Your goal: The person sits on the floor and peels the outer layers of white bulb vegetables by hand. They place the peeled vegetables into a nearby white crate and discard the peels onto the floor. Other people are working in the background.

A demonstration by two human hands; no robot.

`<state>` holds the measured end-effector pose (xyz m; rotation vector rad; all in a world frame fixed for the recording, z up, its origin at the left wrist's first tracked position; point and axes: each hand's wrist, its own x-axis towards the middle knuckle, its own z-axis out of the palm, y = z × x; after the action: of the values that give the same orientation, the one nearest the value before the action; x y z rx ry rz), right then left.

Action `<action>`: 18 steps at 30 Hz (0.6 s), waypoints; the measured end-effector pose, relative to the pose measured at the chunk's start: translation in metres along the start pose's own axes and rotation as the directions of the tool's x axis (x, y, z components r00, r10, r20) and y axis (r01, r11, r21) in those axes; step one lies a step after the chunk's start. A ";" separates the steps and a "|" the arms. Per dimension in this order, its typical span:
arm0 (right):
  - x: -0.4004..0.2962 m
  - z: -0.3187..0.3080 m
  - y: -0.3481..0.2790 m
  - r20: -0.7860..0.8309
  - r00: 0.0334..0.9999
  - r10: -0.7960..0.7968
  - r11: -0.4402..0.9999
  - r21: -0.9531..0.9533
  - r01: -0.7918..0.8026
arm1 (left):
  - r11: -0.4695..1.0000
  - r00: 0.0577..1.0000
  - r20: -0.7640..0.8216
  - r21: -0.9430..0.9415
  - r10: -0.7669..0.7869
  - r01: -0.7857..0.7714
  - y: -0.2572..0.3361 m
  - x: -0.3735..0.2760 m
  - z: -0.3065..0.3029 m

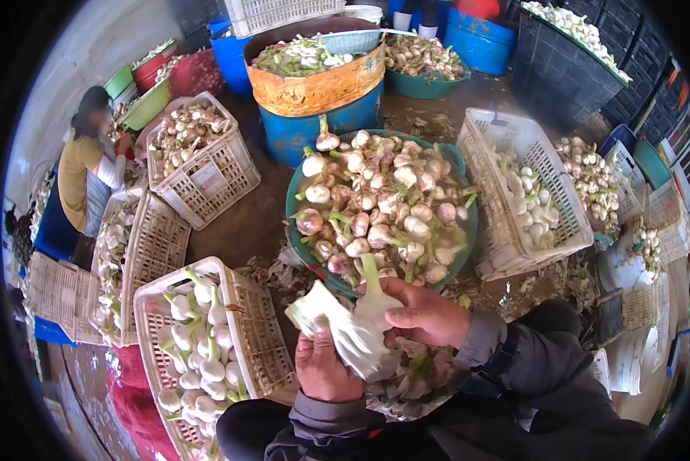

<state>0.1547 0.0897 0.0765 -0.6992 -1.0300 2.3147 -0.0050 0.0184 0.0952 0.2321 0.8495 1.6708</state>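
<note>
My right hand (pixel 428 314) grips a pale garlic bulb (pixel 372 304) by its side, its short green stem pointing up. Pinched between my left thumb and fingers is a white, streaked, sheet-like piece (pixel 330 325); it is blurred, and I cannot tell whether it is garlic skin or cloth. My left hand (pixel 326 369) keeps this piece against the bulb's left side. Just beyond both hands stands a round green tub (pixel 291 201) full of unpeeled garlic bulbs (pixel 379 201) in murky water. Loose garlic skins (pixel 417 374) lie below my hands.
A white plastic crate (pixel 258 328) of clean garlic stands at my left, another crate (pixel 526 225) at the right. Beyond the tub rises a blue drum (pixel 322 132) with an orange collar. A person (pixel 85 167) sits at far left among more crates. Skins litter the wet floor (pixel 218 245).
</note>
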 end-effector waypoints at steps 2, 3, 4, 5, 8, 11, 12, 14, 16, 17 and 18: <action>0.001 0.009 0.002 -0.045 0.996 -0.083 0.991 -0.108 0.077 | 0.998 0.996 0.069 0.024 -0.064 0.063 0.002 -0.004 0.006; 0.003 0.011 0.004 -0.104 0.992 -0.076 0.992 -0.111 0.065 | 0.996 0.993 0.090 0.046 -0.079 0.075 -0.002 -0.003 0.003; 0.005 0.012 0.006 -0.163 0.984 -0.070 0.992 -0.114 0.051 | 0.994 0.989 0.103 0.037 -0.106 0.103 -0.006 -0.004 -0.003; 0.007 0.013 0.008 -0.223 0.973 -0.063 0.993 -0.115 0.038 | 0.990 0.984 0.120 0.062 -0.131 0.124 -0.007 -0.004 -0.008; 0.001 0.005 0.005 -0.126 0.991 -0.045 0.982 0.176 0.067 | 0.988 0.989 0.055 -0.067 -0.136 0.139 0.001 -0.003 -0.010; -0.007 0.003 -0.015 -0.110 0.985 -0.132 0.935 0.317 0.160 | 0.952 0.987 -0.057 -0.279 -0.148 0.127 0.009 0.009 -0.027; -0.009 0.003 -0.021 -0.090 0.978 -0.186 0.892 0.403 0.206 | 0.952 0.989 -0.072 -0.287 -0.129 0.104 0.011 0.009 -0.023; -0.012 -0.004 -0.031 -0.012 0.952 -0.307 0.801 0.537 0.265 | 0.949 0.994 -0.037 -0.305 -0.099 0.083 0.020 0.010 -0.017; -0.016 -0.014 -0.040 0.019 0.907 -0.421 0.730 0.600 0.326 | 0.931 0.995 -0.044 -0.360 -0.087 0.065 0.031 0.010 -0.013; -0.019 -0.019 -0.045 0.002 0.906 -0.422 0.714 0.617 0.331 | 0.929 0.993 -0.084 -0.368 -0.078 0.041 0.034 0.011 -0.012; -0.020 -0.022 -0.048 -0.011 0.905 -0.424 0.696 0.636 0.334 | 0.947 0.998 -0.053 -0.320 0.022 -0.038 0.035 0.016 -0.018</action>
<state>0.1950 0.1164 0.1058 -0.0386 -0.3348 2.1405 -0.0468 0.0242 0.1000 -0.0205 0.5989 1.8212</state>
